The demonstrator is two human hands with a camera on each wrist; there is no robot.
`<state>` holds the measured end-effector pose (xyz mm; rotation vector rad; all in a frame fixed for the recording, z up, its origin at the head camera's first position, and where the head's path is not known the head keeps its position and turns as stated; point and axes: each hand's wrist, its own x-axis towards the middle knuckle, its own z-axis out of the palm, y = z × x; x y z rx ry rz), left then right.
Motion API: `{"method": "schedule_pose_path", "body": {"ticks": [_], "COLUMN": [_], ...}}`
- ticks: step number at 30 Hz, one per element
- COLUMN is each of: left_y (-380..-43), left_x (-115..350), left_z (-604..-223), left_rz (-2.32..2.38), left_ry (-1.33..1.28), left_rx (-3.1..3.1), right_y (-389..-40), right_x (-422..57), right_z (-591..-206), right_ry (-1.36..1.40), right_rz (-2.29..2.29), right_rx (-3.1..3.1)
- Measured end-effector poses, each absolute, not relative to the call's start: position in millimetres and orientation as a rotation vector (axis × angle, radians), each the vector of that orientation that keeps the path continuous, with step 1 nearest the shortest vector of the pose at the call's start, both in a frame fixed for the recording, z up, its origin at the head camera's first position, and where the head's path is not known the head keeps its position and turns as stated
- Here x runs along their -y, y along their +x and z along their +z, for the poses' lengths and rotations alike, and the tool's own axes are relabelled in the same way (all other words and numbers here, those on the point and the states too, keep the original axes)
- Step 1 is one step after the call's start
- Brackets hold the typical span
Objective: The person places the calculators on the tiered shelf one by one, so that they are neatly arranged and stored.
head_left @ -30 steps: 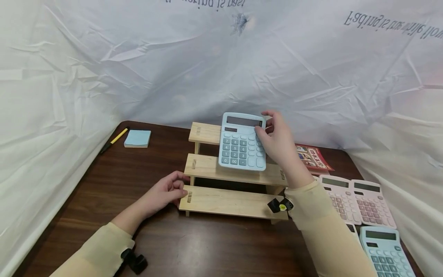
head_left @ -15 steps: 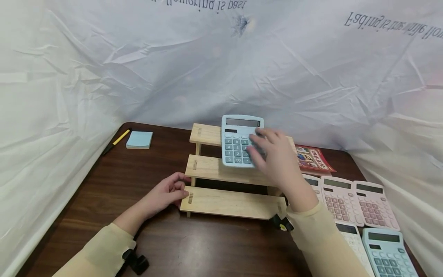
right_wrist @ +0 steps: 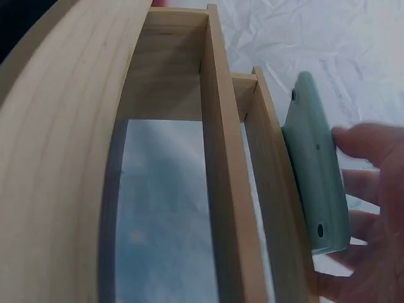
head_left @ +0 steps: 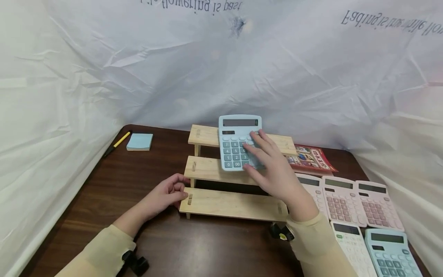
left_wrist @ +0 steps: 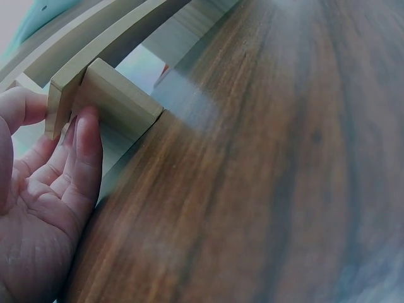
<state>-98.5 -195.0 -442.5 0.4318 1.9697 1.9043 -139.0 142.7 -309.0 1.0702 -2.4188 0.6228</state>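
A three-step wooden display stand (head_left: pixel 232 204) is on the dark table. Its lowest board's left end is pinched by my left hand (head_left: pixel 166 196); the left wrist view shows thumb and fingers around the board end (left_wrist: pixel 63 95). A light blue calculator (head_left: pixel 230 148) is propped upright with a backward tilt at the upper part of the stand, overlapping the top and middle boards in the head view. My right hand (head_left: pixel 277 177) has its fingers spread over the calculator's right-hand keys, hiding them. From the right wrist, the calculator (right_wrist: pixel 315 164) shows edge-on beside the far board.
Several calculators lie at the right: pink ones (head_left: pixel 340 206), a white one (head_left: pixel 353 246) and another blue one (head_left: pixel 391 250). A red printed booklet (head_left: pixel 311 157) is behind them. Blue sticky notes (head_left: pixel 140 141) and a yellow-black pen (head_left: pixel 117 143) lie back left. White sheeting (head_left: pixel 194 77) surrounds the table.
My right hand has let go of the calculator's right edge and moved lower, spreading its fingers over the keys. A character now shows on the calculator's display. The left hand stays put.
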Motion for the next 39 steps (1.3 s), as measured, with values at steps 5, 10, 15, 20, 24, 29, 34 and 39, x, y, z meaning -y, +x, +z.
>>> {"method": "schedule_pose_path", "body": {"ticks": [5,10,15,20,24,29,34,39], "left_y": [-100,-100,-99,-100,-100,-102,-103,-103], "left_x": [195,195,195,195,195,195,194,194], "left_z": [-443,-445,-444,-442,-444,-441,-440,-442], "left_rz": [1.909,1.917,1.933,1.935,1.925,1.909,1.912,1.913], "left_ry": [0.438,0.44,0.448,0.447,0.44,0.44,0.444,0.443], "left_rx": [-1.968,-1.967,-1.96,-1.945,-1.938,-1.944,-1.947,-1.936], "right_y": [-143,-144,-145,-149,-149,-151,-151,-148], "right_x": [-138,-136,-134,-130,-131,-130,-126,-122], "right_z": [-314,-318,-317,-320,-325,-328,-330,-331], "right_ry": [0.998,0.975,1.066,1.063,1.009,0.963,1.005,1.008], "right_rz": [0.665,0.61,0.578,0.632,0.72,0.731,0.69,0.664], "right_rx": [2.287,2.311,2.288,2.226,2.239,2.255,2.245,2.256]}}
